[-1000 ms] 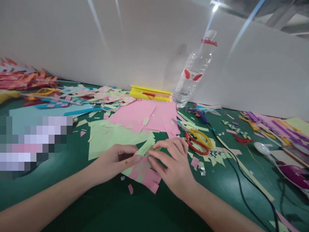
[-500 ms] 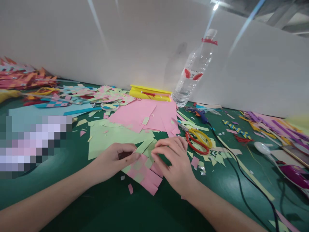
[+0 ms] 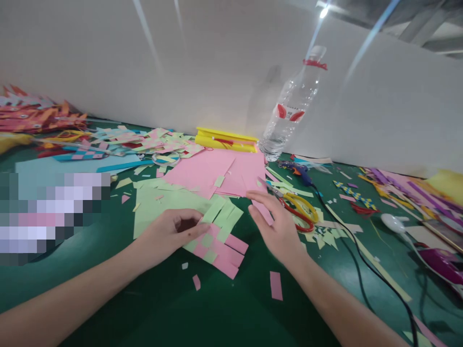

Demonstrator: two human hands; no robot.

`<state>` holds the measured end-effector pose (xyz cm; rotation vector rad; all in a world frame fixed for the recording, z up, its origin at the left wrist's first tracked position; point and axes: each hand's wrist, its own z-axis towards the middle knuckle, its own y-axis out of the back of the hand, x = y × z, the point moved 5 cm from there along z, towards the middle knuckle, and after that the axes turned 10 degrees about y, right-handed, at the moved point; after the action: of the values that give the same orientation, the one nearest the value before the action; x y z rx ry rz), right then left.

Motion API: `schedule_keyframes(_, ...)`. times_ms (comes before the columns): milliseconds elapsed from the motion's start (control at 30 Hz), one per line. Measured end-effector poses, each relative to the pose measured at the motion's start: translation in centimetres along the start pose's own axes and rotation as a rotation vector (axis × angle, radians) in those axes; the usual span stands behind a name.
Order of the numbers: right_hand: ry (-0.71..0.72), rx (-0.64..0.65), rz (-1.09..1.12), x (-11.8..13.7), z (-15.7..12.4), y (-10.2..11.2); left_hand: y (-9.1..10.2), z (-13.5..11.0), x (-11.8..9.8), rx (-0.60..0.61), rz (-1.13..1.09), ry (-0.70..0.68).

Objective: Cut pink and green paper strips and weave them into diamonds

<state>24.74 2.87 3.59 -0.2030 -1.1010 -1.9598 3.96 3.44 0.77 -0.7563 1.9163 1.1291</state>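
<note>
A woven piece of pink and light green paper strips (image 3: 221, 250) is held between the thumb and fingers of my left hand (image 3: 183, 229). Its loose green strips point up and right, while the pink ends spread toward the lower right. My right hand (image 3: 277, 224) is apart from the weave, to its right, with thumb and fingers parted and nothing visible between them. Just beyond that hand lie scissors (image 3: 302, 212) with red and yellow handles, partly covered by it. Pink paper sheets (image 3: 224, 171) and a green sheet (image 3: 155, 207) lie behind the weave.
A tilted water bottle (image 3: 289, 108) stands by the white wall. A glue gun (image 3: 298, 171) trails a black cord (image 3: 354, 241) along the right side. Paper scraps (image 3: 276, 285) are strewn over the green table (image 3: 202, 318). A white spoon (image 3: 394, 222) lies far right.
My right hand has drawn away from the weave to the right and opened. The green strips now fan out in view. A pink scrap shows where my right wrist covered it.
</note>
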Motion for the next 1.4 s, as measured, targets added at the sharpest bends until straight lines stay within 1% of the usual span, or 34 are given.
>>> schedule_keyframes(67, -0.067, 0.076, 0.084, 0.8, -0.3, -0.6, -0.1, 0.0, -0.1, 0.019, 0.002, -0.009)
schedule_keyframes(133, -0.125, 0.135, 0.118, 1.4, -0.7, -1.1, -0.3, -0.1, -0.3, 0.04, 0.005, -0.025)
schedule_keyframes(233, -0.202, 0.154, 0.133, 1.6, -1.0, -1.5, -0.7, -0.2, -0.5, 0.087, 0.026, -0.034)
schedule_keyframes(300, -0.228, 0.167, 0.171, 1.4, -1.0, -1.7, -0.8, -0.3, -0.6, 0.105, 0.037, -0.034)
schedule_keyframes(500, -0.215, 0.161, 0.326, 1.1, -1.0, -2.1, -0.8, -0.4, -0.8, 0.089, 0.063, -0.072)
schedule_keyframes(767, -0.167, 0.169, 0.296, 2.6, -1.0, -2.0, -1.3, -0.7, -0.9, 0.011, 0.035, -0.067)
schedule_keyframes(867, -0.079, 0.11, 0.278, 3.1, -0.8, -1.7, -1.3, -0.7, -1.1, 0.028, 0.06, -0.088)
schedule_keyframes(967, 0.096, 0.025, 0.197, 3.9, -0.6, -1.3, -1.3, -0.8, -1.2, 0.043, 0.091, -0.09)
schedule_keyframes(1067, 0.317, -0.037, -0.005, 4.9, -0.6, -1.0, -1.4, -0.8, -1.1, 0.038, 0.096, -0.077)
schedule_keyframes(1167, 0.494, -0.047, -0.233, 5.9, -0.8, -0.8, -1.6, -0.7, -1.0, 0.036, 0.104, -0.068)
schedule_keyframes(1233, 0.57, -0.049, -0.336, 6.6, -1.1, -0.7, -1.6, -0.6, -0.8, 0.016, 0.118, -0.069)
schedule_keyframes(1300, 0.619, -0.058, -0.389, 7.2, -1.2, -0.5, -1.5, -0.5, -0.5, 0.005, 0.124, -0.065)
schedule_keyframes(1400, 0.639, -0.03, -0.419, 7.8, -1.4, -0.5, -1.4, -0.4, -0.1, -0.004, 0.117, -0.052)
